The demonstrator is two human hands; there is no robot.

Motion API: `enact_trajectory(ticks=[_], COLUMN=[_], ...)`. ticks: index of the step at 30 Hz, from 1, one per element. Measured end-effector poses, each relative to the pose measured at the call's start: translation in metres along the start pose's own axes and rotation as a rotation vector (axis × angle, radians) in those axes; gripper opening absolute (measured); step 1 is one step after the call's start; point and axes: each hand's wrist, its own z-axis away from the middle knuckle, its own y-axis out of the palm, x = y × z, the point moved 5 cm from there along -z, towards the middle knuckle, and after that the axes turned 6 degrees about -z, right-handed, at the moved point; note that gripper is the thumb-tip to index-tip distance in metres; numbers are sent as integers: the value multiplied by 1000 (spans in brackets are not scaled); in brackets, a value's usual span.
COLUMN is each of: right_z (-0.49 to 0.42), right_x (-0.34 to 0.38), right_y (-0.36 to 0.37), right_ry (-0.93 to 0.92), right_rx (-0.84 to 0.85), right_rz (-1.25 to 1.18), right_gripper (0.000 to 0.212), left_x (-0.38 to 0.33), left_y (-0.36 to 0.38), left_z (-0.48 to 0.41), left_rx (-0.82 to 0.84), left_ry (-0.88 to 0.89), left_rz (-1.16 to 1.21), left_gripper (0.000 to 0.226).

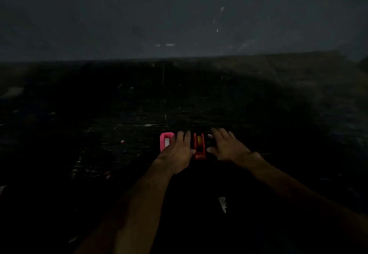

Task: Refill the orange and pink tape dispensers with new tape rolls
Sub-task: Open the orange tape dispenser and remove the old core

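Note:
The scene is very dark. An orange tape dispenser [199, 148] stands on the dark surface between my two hands, with a yellowish roll showing inside it. A pink tape dispenser [166, 141] stands just left of my left hand, with something white in its middle. My left hand [177, 150] lies flat with fingers spread, its thumb touching the orange dispenser's left side. My right hand [227, 146] is spread on the other side, its thumb near the dispenser's right side. Neither hand grips anything.
The dark worn surface [119, 134] carries small pale scraps, one [122, 141] left of the pink dispenser and a white shred [223, 204] near me. A grey wall [179, 15] rises behind the surface's far edge.

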Motion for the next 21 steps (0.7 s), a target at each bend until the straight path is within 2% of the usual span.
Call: enact_trajectory(ticks=[5, 11, 14, 18, 21], right_z=[-28, -39, -42, -46, -46], right_x=[-12, -11, -9, -9, -10], right_y=[13, 19, 18, 17, 15], right_ry=[-11, -137, -185, -201, -207], right_rx=[103, 64, 42, 6, -14], right_rz=[-82, -140, -172, -210, -212], right_gripper=[85, 81, 73, 65, 61], left_x=[6, 13, 14, 14, 14], left_y=[16, 30, 33, 33, 33], left_z=[-33, -55, -61, -65, -65], left_rx=[115, 247, 238, 168, 147], left_ry=[-15, -52, -60, -56, -63], left_rz=[80, 170, 216, 322, 344], left_gripper=[81, 88, 83, 65, 62])
